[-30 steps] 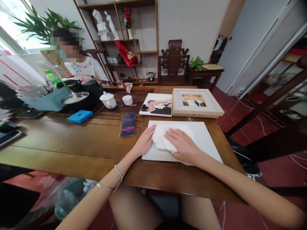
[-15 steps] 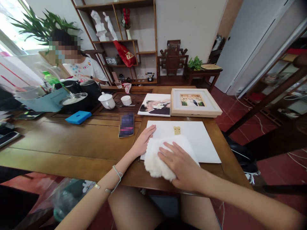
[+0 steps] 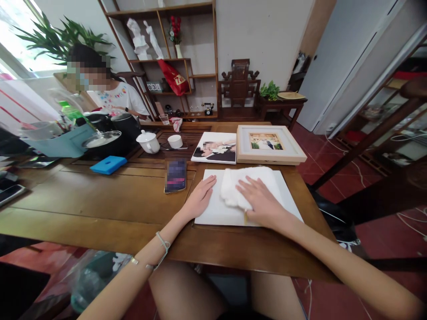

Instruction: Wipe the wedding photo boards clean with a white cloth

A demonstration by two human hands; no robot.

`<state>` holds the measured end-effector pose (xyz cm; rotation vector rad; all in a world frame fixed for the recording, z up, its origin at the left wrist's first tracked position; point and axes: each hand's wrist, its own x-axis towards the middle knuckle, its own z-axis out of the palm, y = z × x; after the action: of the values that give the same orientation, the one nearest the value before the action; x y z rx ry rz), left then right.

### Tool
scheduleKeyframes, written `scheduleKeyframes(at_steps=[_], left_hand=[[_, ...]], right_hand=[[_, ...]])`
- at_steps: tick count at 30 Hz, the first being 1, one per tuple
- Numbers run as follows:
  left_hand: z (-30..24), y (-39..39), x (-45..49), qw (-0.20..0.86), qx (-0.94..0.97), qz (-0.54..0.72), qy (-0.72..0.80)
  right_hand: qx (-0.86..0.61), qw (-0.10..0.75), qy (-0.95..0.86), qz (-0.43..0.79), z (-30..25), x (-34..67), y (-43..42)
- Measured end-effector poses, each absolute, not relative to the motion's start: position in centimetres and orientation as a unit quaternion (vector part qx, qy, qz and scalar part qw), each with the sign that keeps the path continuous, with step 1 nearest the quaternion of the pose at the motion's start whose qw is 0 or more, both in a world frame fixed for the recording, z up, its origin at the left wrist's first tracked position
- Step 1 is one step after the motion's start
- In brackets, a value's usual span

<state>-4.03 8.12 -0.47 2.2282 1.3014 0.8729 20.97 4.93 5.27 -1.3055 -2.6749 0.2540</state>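
Observation:
A white flat board [image 3: 213, 211] lies on the wooden table [image 3: 100, 195] in front of me. A white fluffy cloth [image 3: 245, 180] rests on top of it. My right hand [image 3: 262, 203] lies flat on the cloth with fingers stretched out, pressing it against the board. My left hand [image 3: 200, 199] rests open on the board's left edge, holding it steady. A small brass-coloured fitting [image 3: 246, 218] on the board peeks out beside my right hand.
Behind the board lie a photo print [image 3: 215, 148] and a framed picture [image 3: 268, 144]. A phone [image 3: 175, 175] lies to the left, then a blue case [image 3: 108, 164], a white teapot [image 3: 148, 141] and a cup [image 3: 175, 141]. Another person [image 3: 110, 95] sits far left.
My right hand has pushed the cloth from the board's near edge away to its far side. The left hand has stayed on the board's left edge.

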Motion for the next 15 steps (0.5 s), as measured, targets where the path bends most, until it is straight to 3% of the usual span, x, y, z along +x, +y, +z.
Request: scheduleKeyframes(at_steps=[6,15], left_hand=[[-0.8,8.2,-4.5,0.232,0.806,0.333,0.431],[-0.3,8.0,-3.9,0.212,0.798,0.307,0.473]], right_hand=[[-0.242,0.078,-0.959,0.128,5.9,19.7,1.5],[-0.433,0.171,-0.881,0.080,4.5,23.2,8.6]])
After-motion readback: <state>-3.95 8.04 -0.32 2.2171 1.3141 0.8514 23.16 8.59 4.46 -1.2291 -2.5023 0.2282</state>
